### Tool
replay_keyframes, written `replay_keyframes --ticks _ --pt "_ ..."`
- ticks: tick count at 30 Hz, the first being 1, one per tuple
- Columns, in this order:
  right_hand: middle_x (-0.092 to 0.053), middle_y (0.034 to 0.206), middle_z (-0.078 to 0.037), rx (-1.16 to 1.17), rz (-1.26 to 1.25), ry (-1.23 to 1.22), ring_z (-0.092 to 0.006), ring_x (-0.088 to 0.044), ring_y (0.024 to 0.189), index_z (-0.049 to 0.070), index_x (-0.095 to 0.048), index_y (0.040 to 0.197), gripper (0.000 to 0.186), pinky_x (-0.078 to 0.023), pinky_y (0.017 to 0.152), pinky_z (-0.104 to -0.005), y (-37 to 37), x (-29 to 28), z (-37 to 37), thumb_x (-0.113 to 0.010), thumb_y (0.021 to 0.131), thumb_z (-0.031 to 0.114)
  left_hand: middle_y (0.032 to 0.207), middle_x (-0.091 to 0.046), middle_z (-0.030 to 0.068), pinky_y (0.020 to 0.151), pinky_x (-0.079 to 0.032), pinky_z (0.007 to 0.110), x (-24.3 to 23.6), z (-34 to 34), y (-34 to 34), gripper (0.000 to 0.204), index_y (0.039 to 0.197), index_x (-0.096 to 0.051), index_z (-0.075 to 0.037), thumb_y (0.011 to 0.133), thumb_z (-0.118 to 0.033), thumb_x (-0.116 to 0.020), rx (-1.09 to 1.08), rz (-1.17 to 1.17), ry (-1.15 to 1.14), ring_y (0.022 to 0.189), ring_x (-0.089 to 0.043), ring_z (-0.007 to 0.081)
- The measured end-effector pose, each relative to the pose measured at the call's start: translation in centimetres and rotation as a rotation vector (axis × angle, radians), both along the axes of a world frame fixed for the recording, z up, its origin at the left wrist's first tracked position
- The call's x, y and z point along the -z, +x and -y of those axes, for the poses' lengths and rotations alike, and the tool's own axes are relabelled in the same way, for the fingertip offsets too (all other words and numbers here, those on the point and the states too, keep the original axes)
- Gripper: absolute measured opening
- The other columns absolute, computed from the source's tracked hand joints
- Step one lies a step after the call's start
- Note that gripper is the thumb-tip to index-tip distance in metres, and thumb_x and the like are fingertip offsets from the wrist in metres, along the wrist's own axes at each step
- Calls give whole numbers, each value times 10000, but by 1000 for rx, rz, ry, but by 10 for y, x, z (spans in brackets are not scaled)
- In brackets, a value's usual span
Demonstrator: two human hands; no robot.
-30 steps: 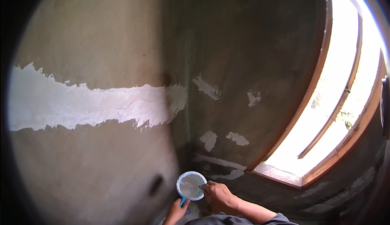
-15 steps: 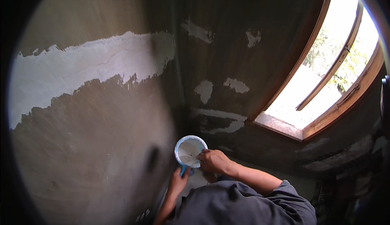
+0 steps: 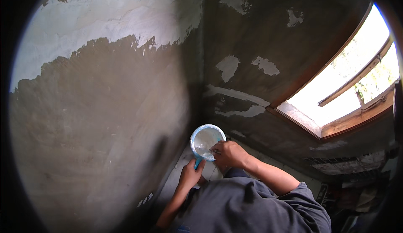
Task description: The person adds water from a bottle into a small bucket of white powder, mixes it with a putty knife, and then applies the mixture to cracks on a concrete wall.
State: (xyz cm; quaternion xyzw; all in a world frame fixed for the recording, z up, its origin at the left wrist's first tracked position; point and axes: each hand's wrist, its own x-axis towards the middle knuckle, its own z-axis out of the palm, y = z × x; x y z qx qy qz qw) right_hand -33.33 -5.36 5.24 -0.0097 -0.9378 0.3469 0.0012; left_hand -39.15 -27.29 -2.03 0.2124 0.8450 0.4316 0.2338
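Observation:
A round blue dipper (image 3: pixel 192 142), its rim smeared white, is tipped so that its inside shows pale paste (image 3: pixel 204 139). My left hand (image 3: pixel 190 176) is closed around the dipper's blue handle (image 3: pixel 198 163). At the dipper's right rim is my right hand (image 3: pixel 232 154), its fingers closed and reaching over the opening. They pinch something thin that dips into the paste, mostly hidden by the fingers, so I cannot make out its kind.
The brown-grey wall (image 3: pixel 100 102) on the left carries a broad white plaster band (image 3: pixel 113 16). Smaller white patches (image 3: pixel 228 68) mark the darker wall beyond the corner. A wooden-framed window (image 3: pixel 344 130) stands at the right. Dim clutter (image 3: pixel 357 195) lies at the lower right.
The whole view has shifted, with the walls and window lower down now higher in the picture. Both hands and the dipper appear slightly up and to the right. The left hand keeps its hold on the handle.

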Motion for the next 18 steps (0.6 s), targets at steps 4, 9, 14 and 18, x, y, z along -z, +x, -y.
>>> replay_keyframes --ticks 4,9,14,18 --pt "-725 1041 -225 167 97 -91 -390 -704 949 6 -748 1066 295 -566 868 -451 -4 -20 -3 -659 878 215 788 -651 260 662 -494 461 -4 0 -1 427 929 -620 20 990 -401 -661 -21 23 11 769 -636 469" --pt "-728 1029 -229 226 65 -140 -390 -712 930 13 -756 1074 293 -570 862 -440 0 -20 -13 -686 877 219 804 -668 280 640 -496 512 -12 -4 -7 457 930 -608 4 997 -447 -634 -18 34 11 803 -670 480" --pt "-738 990 -223 375 170 -302 -352 -740 865 5 -755 1087 265 -588 775 -411 -2 -43 -19 -684 899 178 782 -659 275 636 -489 508 -10 -4 -10 475 903 -595 4 1000 -459 -629 -39 18 14 781 -664 478" --pt "-741 927 -213 465 254 -374 -260 -737 801 -6 -738 1117 272 -577 740 -358 -4 -54 -30 -673 921 171 747 -644 263 617 -474 502 -3 -7 -15 487 868 -578 8 1002 -457 -630 -53 15 38 731 -646 469"
